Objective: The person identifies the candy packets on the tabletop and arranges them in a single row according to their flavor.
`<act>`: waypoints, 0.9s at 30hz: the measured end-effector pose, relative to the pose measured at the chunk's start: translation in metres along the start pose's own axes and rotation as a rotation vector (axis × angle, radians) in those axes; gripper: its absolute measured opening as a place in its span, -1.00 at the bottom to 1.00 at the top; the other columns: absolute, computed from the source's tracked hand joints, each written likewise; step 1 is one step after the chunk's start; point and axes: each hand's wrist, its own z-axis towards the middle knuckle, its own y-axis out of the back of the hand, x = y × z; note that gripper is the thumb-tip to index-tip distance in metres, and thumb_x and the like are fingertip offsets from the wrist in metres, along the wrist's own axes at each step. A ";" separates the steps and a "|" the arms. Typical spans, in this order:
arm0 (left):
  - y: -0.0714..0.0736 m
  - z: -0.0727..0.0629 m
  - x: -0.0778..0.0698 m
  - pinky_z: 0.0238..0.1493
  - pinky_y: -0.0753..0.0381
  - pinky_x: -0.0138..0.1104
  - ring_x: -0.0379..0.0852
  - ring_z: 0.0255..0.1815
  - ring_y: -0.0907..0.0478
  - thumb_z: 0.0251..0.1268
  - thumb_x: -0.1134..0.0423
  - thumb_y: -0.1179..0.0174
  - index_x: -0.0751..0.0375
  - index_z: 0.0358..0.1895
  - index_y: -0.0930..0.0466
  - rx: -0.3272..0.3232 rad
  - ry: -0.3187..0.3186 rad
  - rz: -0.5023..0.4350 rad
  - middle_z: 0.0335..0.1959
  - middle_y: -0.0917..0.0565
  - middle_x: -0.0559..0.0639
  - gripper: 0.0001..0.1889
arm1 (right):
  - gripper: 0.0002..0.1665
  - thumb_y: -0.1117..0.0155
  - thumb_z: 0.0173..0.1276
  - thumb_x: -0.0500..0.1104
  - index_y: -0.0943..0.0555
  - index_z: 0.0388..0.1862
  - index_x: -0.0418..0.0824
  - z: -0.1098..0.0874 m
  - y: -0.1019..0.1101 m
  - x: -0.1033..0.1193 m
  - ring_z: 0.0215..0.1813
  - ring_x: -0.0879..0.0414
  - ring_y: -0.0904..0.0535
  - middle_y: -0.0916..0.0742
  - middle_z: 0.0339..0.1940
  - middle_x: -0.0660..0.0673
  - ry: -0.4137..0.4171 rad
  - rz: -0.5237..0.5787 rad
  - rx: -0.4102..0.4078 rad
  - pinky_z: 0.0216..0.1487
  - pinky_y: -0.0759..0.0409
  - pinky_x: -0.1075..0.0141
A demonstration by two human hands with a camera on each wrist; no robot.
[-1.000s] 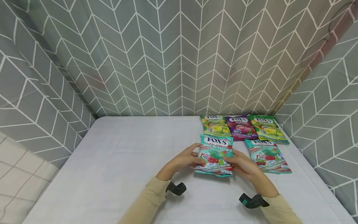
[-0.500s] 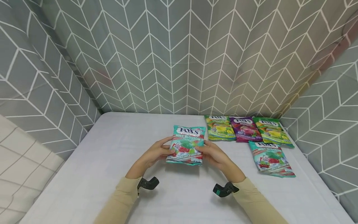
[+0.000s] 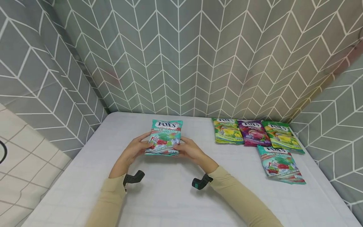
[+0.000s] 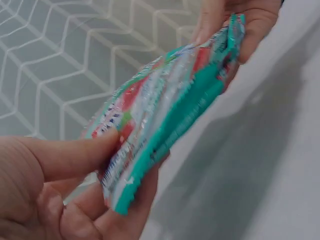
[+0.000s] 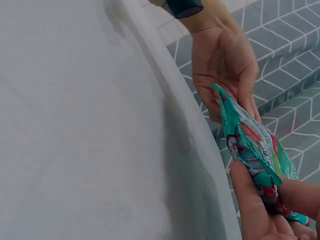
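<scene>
A teal Fox's Mint Blossom candy bag (image 3: 165, 138) is held up over the far left part of the table, its printed front facing the head camera. My left hand (image 3: 135, 148) grips its left edge, thumb on the front and fingers behind. On the opposite edge, my right hand (image 3: 193, 152) pinches it the same way. In the left wrist view the candy bag (image 4: 160, 110) is seen from its lower end, apart from the table, with a shadow below. The right wrist view shows both hands at the bag (image 5: 255, 145).
At the back right lie a yellow-green candy bag (image 3: 227, 131), a purple candy bag (image 3: 254, 133) and another yellow-green bag (image 3: 283, 137). In front of them are stacked teal candy bags (image 3: 280, 165). A patterned curtain (image 3: 181, 63) hangs behind the white table (image 3: 170, 195).
Both hands have carried the teal candy bag leftward and away from the teal bags at the right. The head view has turned slightly. The other bags stay in place on the table.
</scene>
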 end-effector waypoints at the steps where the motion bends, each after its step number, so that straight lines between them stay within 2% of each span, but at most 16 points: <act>1: 0.004 0.001 0.000 -0.16 -0.59 -0.33 -0.10 -0.19 -0.63 0.32 0.30 -0.22 0.11 0.48 -0.22 -0.022 0.003 0.017 -0.02 -0.65 0.11 -0.34 | -0.42 -0.08 0.45 -0.34 -0.28 0.42 -0.32 0.006 -0.004 -0.001 -0.01 -0.09 -0.65 -0.62 0.11 -0.35 0.010 -0.008 -0.007 0.01 -0.60 0.08; 9: 0.032 0.011 0.000 0.01 -0.53 -0.25 -0.10 -0.11 -0.56 0.35 0.20 -0.21 0.21 0.45 -0.23 -0.157 0.053 0.146 0.21 -0.47 0.30 -0.35 | -0.49 -0.10 0.43 -0.39 -0.35 0.34 -0.42 0.048 -0.032 -0.008 -0.02 -0.15 -0.66 -0.64 0.05 -0.39 0.018 -0.031 -0.076 -0.05 -0.62 0.10; 14: 0.045 0.013 0.005 0.06 -0.48 -0.17 -0.05 -0.03 -0.49 0.36 0.14 -0.17 0.32 0.39 -0.31 -0.288 0.064 0.201 0.23 -0.43 0.30 -0.40 | -0.58 -0.13 0.42 -0.39 -0.41 0.22 -0.52 0.069 -0.051 -0.013 -0.04 -0.16 -0.66 -0.66 -0.02 -0.37 0.011 -0.058 -0.121 -0.09 -0.64 0.13; 16: 0.049 0.013 0.007 0.06 -0.45 -0.18 0.00 0.03 -0.46 0.36 0.16 -0.17 0.32 0.36 -0.35 -0.350 0.057 0.186 0.23 -0.44 0.30 -0.43 | -0.60 -0.14 0.40 -0.40 -0.43 0.18 -0.53 0.078 -0.058 -0.015 -0.06 -0.14 -0.66 -0.67 -0.06 -0.35 0.018 -0.077 -0.142 -0.12 -0.65 0.14; 19: 0.051 0.015 0.010 0.01 -0.40 -0.22 0.04 0.09 -0.41 0.36 0.20 -0.15 0.32 0.34 -0.38 -0.434 0.027 0.158 0.22 -0.46 0.31 -0.48 | -0.64 -0.19 0.36 -0.40 -0.49 0.11 -0.51 0.090 -0.068 -0.014 -0.11 -0.12 -0.67 -0.68 -0.11 -0.32 0.046 -0.143 -0.178 -0.17 -0.66 0.18; 22: 0.054 0.015 0.013 -0.04 -0.39 -0.27 0.07 0.10 -0.43 0.36 0.26 -0.14 0.32 0.33 -0.38 -0.490 -0.009 0.137 0.21 -0.50 0.32 -0.50 | -0.69 -0.28 0.31 -0.37 -0.56 0.01 -0.48 0.100 -0.075 -0.014 -0.19 -0.04 -0.68 -0.71 -0.19 -0.26 0.072 -0.277 -0.231 -0.21 -0.66 0.25; 27: 0.061 0.013 0.016 0.04 -0.41 -0.20 0.17 0.18 -0.44 0.25 0.44 -0.11 0.25 0.40 -0.32 -0.524 -0.038 0.133 0.21 -0.49 0.35 -0.41 | -0.76 -0.38 0.25 -0.30 -0.64 -0.16 -0.44 0.111 -0.085 -0.019 -0.34 0.09 -0.68 -0.72 -0.33 -0.15 0.069 -0.428 -0.280 -0.33 -0.64 0.35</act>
